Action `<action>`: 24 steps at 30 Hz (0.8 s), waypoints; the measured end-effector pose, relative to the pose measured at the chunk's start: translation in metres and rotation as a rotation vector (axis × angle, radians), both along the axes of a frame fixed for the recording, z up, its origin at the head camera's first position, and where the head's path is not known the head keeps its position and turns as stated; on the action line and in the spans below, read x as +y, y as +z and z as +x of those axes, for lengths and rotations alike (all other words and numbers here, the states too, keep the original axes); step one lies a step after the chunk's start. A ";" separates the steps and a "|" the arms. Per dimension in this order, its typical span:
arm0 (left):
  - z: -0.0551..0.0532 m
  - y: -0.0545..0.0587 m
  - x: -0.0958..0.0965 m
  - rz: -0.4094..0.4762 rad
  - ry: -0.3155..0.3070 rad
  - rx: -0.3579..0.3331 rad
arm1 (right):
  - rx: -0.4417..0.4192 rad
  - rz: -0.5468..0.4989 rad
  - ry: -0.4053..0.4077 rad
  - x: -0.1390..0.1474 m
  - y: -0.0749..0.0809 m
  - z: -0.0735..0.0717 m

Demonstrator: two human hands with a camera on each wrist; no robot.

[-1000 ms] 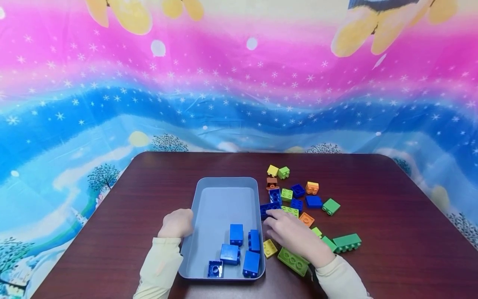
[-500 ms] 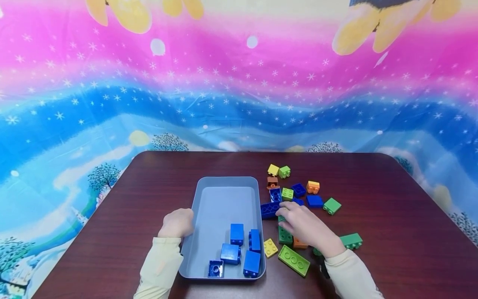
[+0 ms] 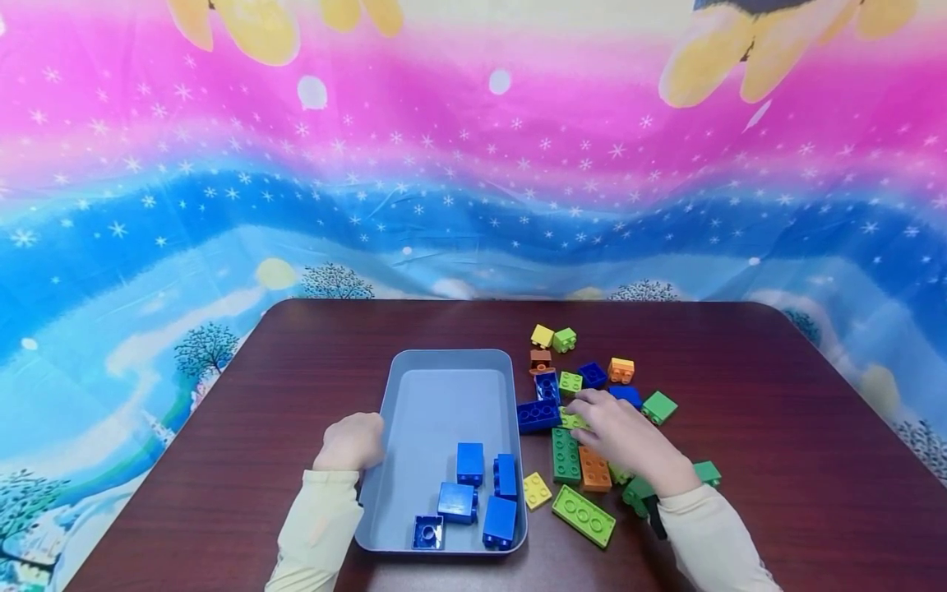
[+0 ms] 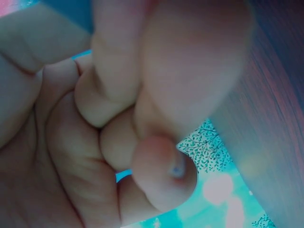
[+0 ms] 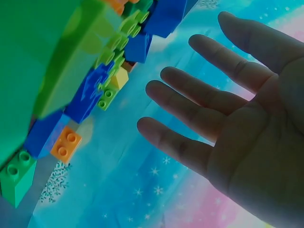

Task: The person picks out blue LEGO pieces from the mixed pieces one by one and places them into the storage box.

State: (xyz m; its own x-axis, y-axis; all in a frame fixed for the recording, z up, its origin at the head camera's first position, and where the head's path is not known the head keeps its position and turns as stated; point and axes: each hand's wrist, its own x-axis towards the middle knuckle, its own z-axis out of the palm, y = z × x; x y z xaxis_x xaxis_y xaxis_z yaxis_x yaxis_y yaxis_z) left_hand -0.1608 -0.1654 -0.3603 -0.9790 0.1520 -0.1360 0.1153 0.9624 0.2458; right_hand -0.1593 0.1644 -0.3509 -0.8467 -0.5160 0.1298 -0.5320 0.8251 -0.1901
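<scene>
My left hand (image 3: 353, 440) grips the left rim of a grey-blue tray (image 3: 414, 403), fingers curled in the left wrist view. Several blue building bricks (image 3: 469, 463) lie in the tray's near right part, beside a small upturned dark blue brick (image 3: 427, 533). To the right of the tray, my right hand (image 3: 629, 440) is over the loose bricks, its fingertips near a lime brick (image 3: 573, 418) and a long dark blue brick (image 3: 538, 415). The right wrist view shows this hand (image 5: 237, 109) with fingers spread and holding nothing.
Around the right hand lie a green brick (image 3: 565, 454), an orange brick (image 3: 595, 469), a lime brick (image 3: 584, 515) and a yellow brick (image 3: 537, 491). Further back are another orange brick (image 3: 621, 370) and a green one (image 3: 659, 407). A patterned cloth (image 3: 473, 205) hangs behind the table.
My right hand has moved right, away from the tray, uncovering the long dark blue brick and the green and orange bricks. My left hand and the tray have stayed put.
</scene>
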 end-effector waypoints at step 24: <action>0.000 0.002 0.001 -0.016 0.010 -0.008 | -0.066 -0.014 -0.094 0.026 0.006 -0.016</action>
